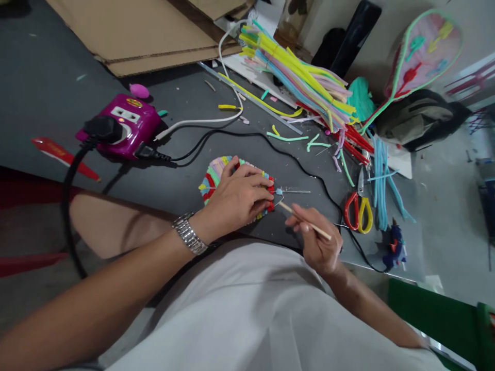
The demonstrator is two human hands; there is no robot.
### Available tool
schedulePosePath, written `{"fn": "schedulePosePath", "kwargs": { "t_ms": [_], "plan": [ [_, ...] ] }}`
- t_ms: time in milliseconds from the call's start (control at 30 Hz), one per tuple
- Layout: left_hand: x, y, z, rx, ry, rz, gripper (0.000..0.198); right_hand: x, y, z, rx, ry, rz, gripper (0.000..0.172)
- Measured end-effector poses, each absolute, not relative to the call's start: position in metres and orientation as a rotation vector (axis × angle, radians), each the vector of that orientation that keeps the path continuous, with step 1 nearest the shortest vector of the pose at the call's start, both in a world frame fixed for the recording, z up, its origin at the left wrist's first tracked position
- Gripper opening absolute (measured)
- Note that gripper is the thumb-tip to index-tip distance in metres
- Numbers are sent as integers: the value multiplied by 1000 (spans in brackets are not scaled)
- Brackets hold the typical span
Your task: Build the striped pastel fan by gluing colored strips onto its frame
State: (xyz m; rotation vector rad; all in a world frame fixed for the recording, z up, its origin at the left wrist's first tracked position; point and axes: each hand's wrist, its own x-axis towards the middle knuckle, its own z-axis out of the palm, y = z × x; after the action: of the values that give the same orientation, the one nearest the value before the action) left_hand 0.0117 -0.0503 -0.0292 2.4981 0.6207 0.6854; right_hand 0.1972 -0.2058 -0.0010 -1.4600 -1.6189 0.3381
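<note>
A rounded, striped pipe-cleaner piece (pixel 214 172) in several colours lies on the dark table. My left hand (pixel 242 193), with a metal watch at the wrist, rests over it, fingers curved onto its red right end; much of the piece is hidden underneath. From that end a thin metal wire (pixel 299 191) sticks out to the right, with a bit of light blue at its base. My right hand (pixel 319 239) is closed round a thin wooden stick (pixel 309 222). The stick's tip is beside the red end, close to a bent thin wire; whether they touch, I cannot tell.
Scissors (pixel 359 208) and a blue glue gun (pixel 395 246) lie to the right. A black cord (pixel 270 136) crosses behind the work from a purple power socket (pixel 124 123). Bundled pipe cleaners (pixel 297 67), cardboard (pixel 147 31) and a red-handled tool (pixel 65 157) surround it.
</note>
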Motion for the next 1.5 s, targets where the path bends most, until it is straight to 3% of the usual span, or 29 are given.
{"fn": "schedulePosePath", "kwargs": {
  "t_ms": [167, 367, 900, 1200, 1500],
  "plan": [
    [10, -50, -28, 2508, 612, 674, 15, 189, -217, -11, -1507, -1595, 373, 29],
    [10, -50, -29, 2504, 610, 686, 17, 190, -207, -21, -1490, -1654, 256, 29],
    [12, -50, -29, 2470, 629, 661, 17, 182, -200, -15, -1477, -1622, 419, 26],
    [11, -50, -23, 2468, 619, 648, 14, 189, -200, -15, -1378, -1832, 78, 27],
    [15, -51, -24, 2488, 636, 653, 13, 191, -191, -15, -1391, -1967, 19, 22]
  ]
}}
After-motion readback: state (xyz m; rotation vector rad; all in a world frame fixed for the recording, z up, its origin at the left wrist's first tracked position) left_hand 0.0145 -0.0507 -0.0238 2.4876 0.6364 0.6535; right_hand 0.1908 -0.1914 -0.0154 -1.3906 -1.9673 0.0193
